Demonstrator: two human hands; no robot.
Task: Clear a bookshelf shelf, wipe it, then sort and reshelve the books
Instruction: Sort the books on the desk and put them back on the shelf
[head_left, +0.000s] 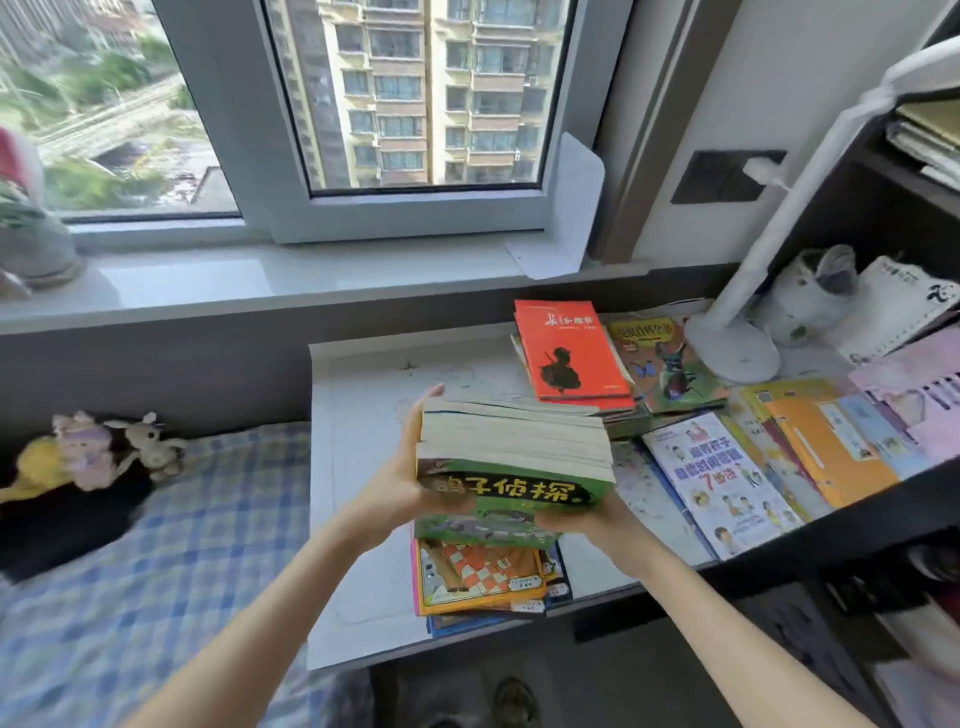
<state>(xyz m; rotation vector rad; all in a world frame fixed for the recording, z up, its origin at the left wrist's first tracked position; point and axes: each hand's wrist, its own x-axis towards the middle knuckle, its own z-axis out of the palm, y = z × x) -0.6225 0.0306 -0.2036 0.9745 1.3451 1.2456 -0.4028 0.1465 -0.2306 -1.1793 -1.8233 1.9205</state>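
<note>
Both hands hold one stack (514, 447): left hand (400, 483) wrapped round its left end, right hand (587, 519) clasping its near right corner. It hangs just above a pile (483, 577) at the desk's (363, 519) front edge. At the back edge is a second pile topped by a red book (571, 353), with a beetle book (670, 358) beside it. Along the right side lies a loose spread (722, 488) of perhaps six; overlap blurs the count. My judgement: shelf cleared, sorting underway, reshelving left, wiping not shown.

A tower block (415, 88) fills the far window (249, 130) above a pale windowsill (208, 280); stuffed toys (93, 452) lie on a checked bedsheet (171, 545) at left; a white desk lamp (732, 348) stands far right.
</note>
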